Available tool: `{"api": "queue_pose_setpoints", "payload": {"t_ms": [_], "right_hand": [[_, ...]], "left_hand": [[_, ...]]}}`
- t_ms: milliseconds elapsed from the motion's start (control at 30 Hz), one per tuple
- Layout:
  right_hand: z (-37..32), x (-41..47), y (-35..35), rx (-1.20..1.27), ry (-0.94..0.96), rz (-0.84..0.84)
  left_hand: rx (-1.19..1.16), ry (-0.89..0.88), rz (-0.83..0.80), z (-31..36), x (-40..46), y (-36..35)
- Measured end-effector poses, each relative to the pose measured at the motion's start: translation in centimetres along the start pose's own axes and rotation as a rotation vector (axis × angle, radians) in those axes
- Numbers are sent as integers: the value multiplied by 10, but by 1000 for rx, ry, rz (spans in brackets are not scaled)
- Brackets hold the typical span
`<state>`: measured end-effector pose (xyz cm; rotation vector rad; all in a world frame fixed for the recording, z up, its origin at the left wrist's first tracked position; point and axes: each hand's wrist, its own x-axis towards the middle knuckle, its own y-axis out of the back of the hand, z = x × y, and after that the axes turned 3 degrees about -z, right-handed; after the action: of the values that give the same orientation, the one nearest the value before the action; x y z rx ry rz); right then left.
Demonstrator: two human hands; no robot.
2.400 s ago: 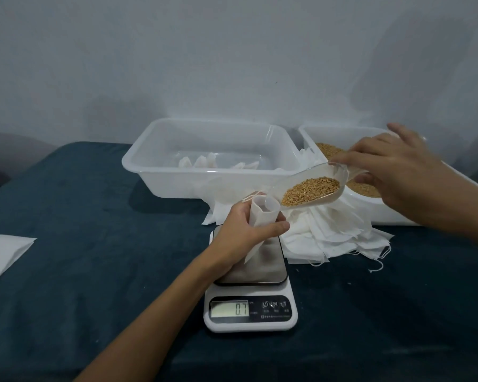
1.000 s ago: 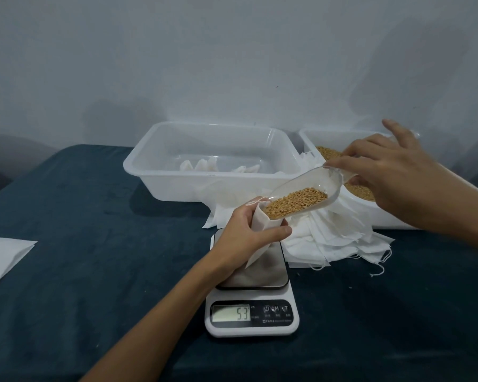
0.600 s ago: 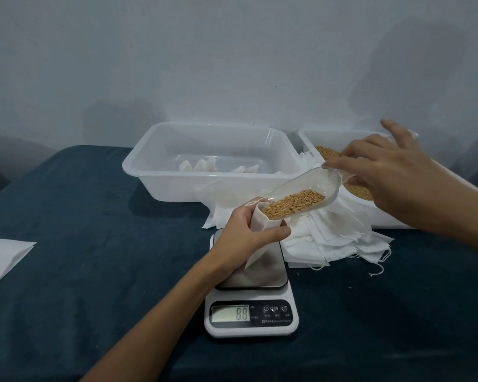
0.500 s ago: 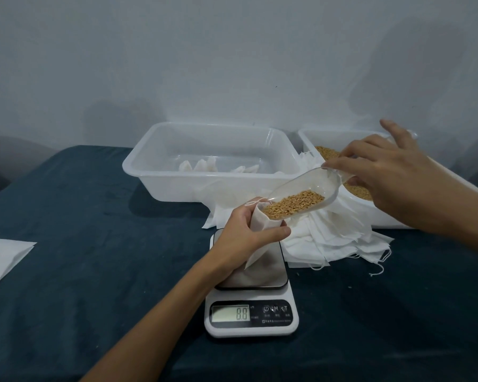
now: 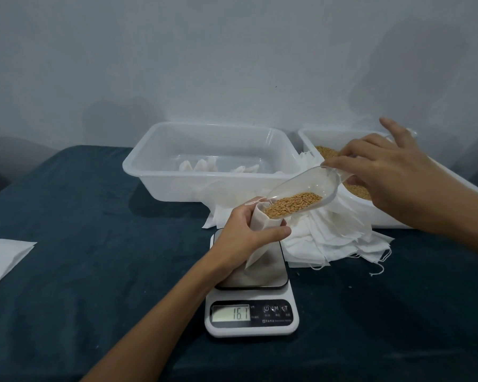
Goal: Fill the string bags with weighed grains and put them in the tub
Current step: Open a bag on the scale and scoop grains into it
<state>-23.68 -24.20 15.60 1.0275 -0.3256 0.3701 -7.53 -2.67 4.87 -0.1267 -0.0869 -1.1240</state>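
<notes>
The left hand (image 5: 242,232) curls round a small white cloth string bag (image 5: 260,224), holding its mouth open above the steel platter of a white digital kitchen scale (image 5: 251,307). The right hand (image 5: 384,172) pinches the handle of a clear plastic scoop (image 5: 307,186), tilted so golden grains (image 5: 293,204) slide to the bag's mouth. Behind lie a heap of limp white bags (image 5: 340,238), a translucent rectangular tub (image 5: 204,161) and a grain bin (image 5: 315,133), all on a dark teal tablecloth (image 5: 94,244).
</notes>
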Motion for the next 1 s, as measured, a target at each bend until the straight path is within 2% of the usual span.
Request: {"api": "queue_pose_setpoints", "payload": {"t_ms": [1000], "right_hand": [[-1,2,1,-30,6,33]], "left_hand": [[-14,-13,-9,-3,0,2]]}}
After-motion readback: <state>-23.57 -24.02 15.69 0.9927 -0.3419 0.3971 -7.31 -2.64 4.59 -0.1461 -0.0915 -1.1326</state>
